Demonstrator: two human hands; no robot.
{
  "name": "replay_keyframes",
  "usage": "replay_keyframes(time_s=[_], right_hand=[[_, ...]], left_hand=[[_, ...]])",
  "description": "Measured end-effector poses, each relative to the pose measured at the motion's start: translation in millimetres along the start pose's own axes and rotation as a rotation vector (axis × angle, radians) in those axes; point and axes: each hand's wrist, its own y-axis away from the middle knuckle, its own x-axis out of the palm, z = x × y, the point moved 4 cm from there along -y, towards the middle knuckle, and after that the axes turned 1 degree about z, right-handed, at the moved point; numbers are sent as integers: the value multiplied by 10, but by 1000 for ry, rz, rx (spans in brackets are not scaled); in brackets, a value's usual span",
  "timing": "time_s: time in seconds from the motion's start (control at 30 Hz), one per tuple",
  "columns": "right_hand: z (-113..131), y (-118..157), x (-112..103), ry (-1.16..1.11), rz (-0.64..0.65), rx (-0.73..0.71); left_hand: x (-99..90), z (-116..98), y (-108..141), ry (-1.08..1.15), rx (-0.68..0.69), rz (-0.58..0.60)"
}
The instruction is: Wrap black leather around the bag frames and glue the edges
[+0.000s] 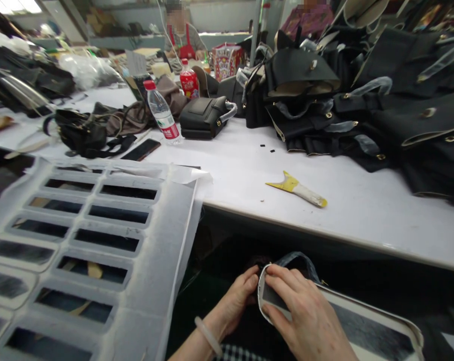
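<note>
Low in front of me, below the table's edge, is a long panel [373, 328] with rounded corners, a cream border and a dark grey middle strip. It lies against a black bag, mostly in shadow, whose plastic-wrapped handle [300, 259] shows behind it. My right hand [305, 311] is closed on the panel's near-left end, with fingertips and thumb on its face and rim. Against the same end, my left hand [236, 301] pinches the edge of the bag; its fingertips are partly hidden. The wrist of that hand wears a pale bangle.
At left is a slotted translucent sheet [136, 306] with similar cream-bordered panels [19, 250]. The white table [234, 175] holds a yellow-and-white tool [298, 189], a water bottle [162, 113], a phone [141, 149], a black handbag [202, 118] and piled black bags [305, 75]. Two people are beyond.
</note>
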Motion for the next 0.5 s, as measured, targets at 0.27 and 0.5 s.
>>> replay_keyframes(time_s=[0.27,0.5], right_hand=[[32,-45,-25,-143,124,109],[16,-26,-7,-146,96,116]], left_hand=[[26,-47,52,-34,1,10],[38,-84,67,-59,5,22]])
